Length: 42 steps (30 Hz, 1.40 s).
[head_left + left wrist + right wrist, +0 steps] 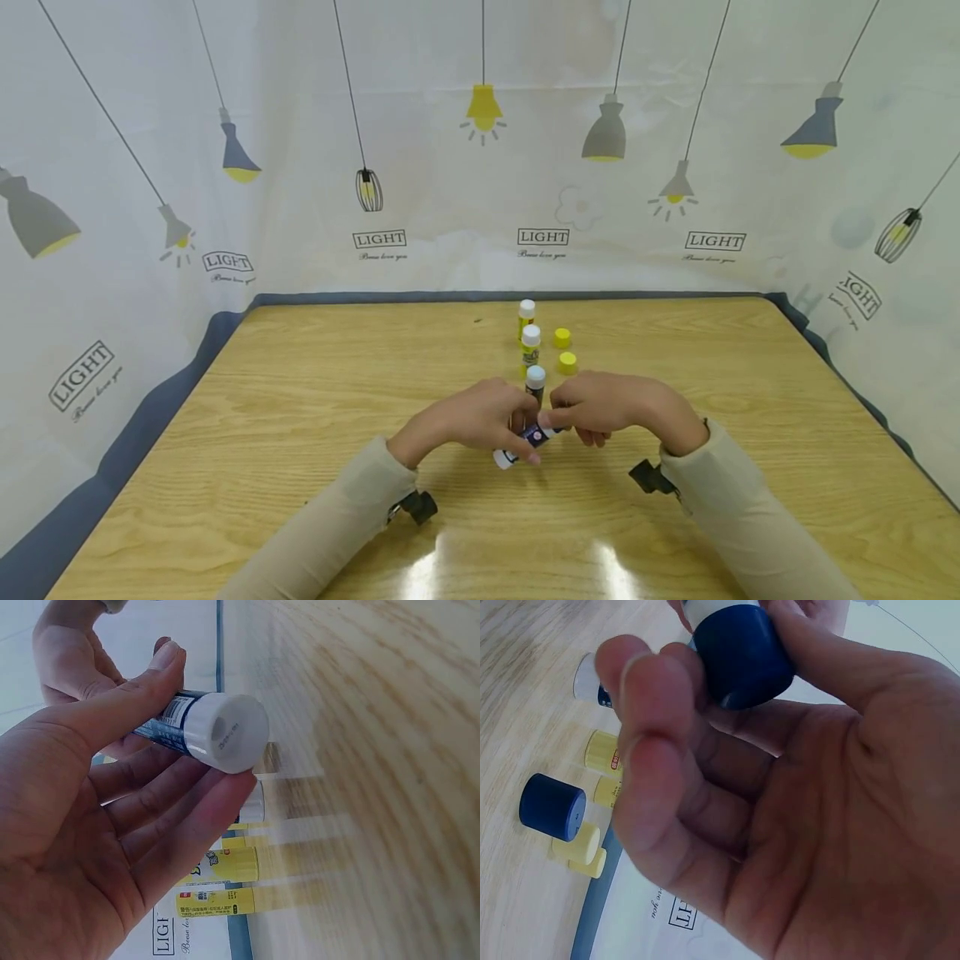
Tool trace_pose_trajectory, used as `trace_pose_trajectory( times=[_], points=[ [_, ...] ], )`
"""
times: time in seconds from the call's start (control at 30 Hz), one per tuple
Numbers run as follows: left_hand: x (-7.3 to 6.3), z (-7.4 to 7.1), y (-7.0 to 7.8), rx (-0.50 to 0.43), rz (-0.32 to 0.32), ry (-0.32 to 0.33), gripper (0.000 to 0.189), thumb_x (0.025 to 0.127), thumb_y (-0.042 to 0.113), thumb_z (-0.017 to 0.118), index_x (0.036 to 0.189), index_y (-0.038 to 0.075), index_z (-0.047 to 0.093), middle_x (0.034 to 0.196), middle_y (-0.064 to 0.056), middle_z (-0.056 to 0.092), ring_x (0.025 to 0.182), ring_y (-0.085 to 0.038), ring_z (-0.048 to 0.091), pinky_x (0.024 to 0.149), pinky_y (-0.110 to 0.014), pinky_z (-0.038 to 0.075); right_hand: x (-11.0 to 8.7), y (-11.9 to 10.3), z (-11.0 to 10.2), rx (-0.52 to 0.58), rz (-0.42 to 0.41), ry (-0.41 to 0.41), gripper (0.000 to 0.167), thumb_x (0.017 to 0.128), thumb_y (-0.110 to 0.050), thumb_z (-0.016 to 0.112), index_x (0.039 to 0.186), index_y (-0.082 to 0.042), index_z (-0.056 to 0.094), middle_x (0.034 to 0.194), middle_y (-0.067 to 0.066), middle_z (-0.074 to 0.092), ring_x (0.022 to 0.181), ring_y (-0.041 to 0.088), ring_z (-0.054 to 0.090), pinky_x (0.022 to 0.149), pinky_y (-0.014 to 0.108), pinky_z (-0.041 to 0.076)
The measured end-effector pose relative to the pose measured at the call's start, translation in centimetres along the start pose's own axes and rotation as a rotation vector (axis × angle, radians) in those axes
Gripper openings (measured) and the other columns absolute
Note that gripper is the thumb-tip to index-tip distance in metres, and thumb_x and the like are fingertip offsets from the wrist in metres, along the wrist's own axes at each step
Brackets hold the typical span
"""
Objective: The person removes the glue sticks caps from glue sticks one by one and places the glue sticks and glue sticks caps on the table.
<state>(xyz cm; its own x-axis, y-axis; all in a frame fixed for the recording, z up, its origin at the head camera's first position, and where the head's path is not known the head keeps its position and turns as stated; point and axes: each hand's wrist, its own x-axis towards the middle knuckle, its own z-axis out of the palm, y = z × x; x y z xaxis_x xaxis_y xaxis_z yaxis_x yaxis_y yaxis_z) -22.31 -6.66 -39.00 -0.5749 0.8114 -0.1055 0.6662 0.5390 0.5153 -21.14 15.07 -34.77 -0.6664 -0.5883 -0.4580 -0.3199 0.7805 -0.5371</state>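
Note:
My left hand holds a tilted navy glue stick by its body, between thumb and fingers. Its white base faces the left wrist camera. At the other end, my right hand pinches the navy cap, which is still on the stick. Just beyond the hands stands another navy glue stick, white end up and partly covered by the left hand. A loose navy cap rests on the table in the right wrist view; in the head view I cannot see it.
Two yellow glue sticks, a nearer one and a farther one, stand in line behind the navy one. To their right lie two yellow caps, one nearer and one farther. A printed curtain borders the wooden table.

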Motion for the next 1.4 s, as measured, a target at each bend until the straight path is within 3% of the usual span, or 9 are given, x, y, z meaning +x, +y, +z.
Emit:
trace_pose_trajectory(
  times=[0.17, 0.37, 0.73, 1.0, 1.23, 1.4],
  points=[
    [0.00, -0.02, 0.01, -0.006, -0.005, -0.014, 0.028, 0.087, 0.038, 0.084, 0.101, 0.016, 0.074, 0.083, 0.007, 0.073, 0.068, 0.000, 0.064, 0.063, -0.019, 0.052, -0.05, -0.13, -0.12, -0.021, 0.000, -0.003, 0.029, 0.107, -0.034, 0.058, 0.098, -0.007, 0.064, 0.071, 0.004, 0.063, 0.057, 0.015, 0.055, 0.060, 0.029, 0.048],
    [-0.04, -0.03, 0.08, -0.009, -0.011, -0.013, 0.029, 0.088, 0.038, 0.084, 0.103, 0.016, 0.073, 0.083, 0.006, 0.072, 0.067, -0.001, 0.064, 0.064, -0.019, 0.052, -0.19, 0.11, -0.14, 0.000, -0.002, 0.002, 0.037, 0.109, -0.041, 0.052, 0.097, -0.007, 0.063, 0.069, 0.005, 0.062, 0.056, 0.016, 0.055, 0.059, 0.031, 0.049],
    [-0.04, -0.04, 0.03, -0.003, -0.004, -0.012, 0.026, 0.087, 0.038, 0.084, 0.097, 0.016, 0.072, 0.082, 0.006, 0.072, 0.067, 0.000, 0.064, 0.062, -0.019, 0.051, 0.01, 0.20, -0.16, -0.030, -0.028, 0.004, 0.028, 0.108, -0.032, 0.056, 0.097, -0.008, 0.064, 0.071, 0.004, 0.064, 0.058, 0.016, 0.058, 0.060, 0.029, 0.048],
    [-0.02, -0.09, 0.11, 0.001, -0.015, -0.014, 0.029, 0.088, 0.038, 0.084, 0.102, 0.016, 0.073, 0.083, 0.006, 0.071, 0.069, -0.001, 0.063, 0.064, -0.019, 0.052, 0.03, 0.27, -0.14, -0.002, -0.011, 0.003, 0.035, 0.109, -0.036, 0.052, 0.095, -0.006, 0.063, 0.069, 0.004, 0.063, 0.056, 0.016, 0.056, 0.059, 0.029, 0.048],
    [-0.03, -0.07, 0.09, 0.001, -0.012, -0.015, 0.026, 0.088, 0.038, 0.084, 0.096, 0.017, 0.072, 0.083, 0.006, 0.072, 0.067, 0.000, 0.064, 0.063, -0.019, 0.052, 0.11, 0.25, -0.14, -0.023, -0.032, 0.004, 0.027, 0.107, -0.032, 0.058, 0.097, -0.007, 0.063, 0.072, 0.003, 0.064, 0.059, 0.014, 0.057, 0.060, 0.029, 0.049],
    [-0.01, -0.07, 0.04, -0.001, -0.015, -0.014, 0.028, 0.088, 0.038, 0.084, 0.099, 0.016, 0.072, 0.082, 0.006, 0.071, 0.067, -0.001, 0.063, 0.063, -0.019, 0.051, 0.19, 0.39, -0.12, -0.015, -0.026, 0.016, 0.032, 0.107, -0.036, 0.057, 0.097, -0.007, 0.064, 0.070, 0.004, 0.063, 0.058, 0.016, 0.057, 0.059, 0.029, 0.048]
  ],
)
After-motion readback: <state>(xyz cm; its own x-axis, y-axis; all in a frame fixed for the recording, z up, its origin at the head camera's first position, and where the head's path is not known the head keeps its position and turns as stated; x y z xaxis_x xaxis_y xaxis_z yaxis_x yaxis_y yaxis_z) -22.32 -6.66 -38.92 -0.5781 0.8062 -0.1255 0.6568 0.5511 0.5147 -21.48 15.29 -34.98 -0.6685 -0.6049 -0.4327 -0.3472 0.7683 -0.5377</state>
